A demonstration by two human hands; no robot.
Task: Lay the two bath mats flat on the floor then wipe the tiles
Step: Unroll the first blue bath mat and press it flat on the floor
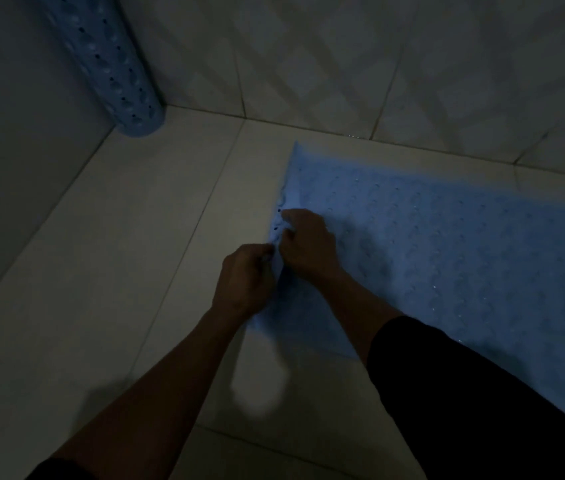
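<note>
With the pale blue perforated rubber bath mat (447, 244) mostly spread on the white floor tiles (101, 271), the left hand (244, 280) and right hand (307, 242) pinch its puckered near edge, while the second, rolled blue mat (114, 74) stands beyond it in the corner, so wiping seems unstarted.
</note>
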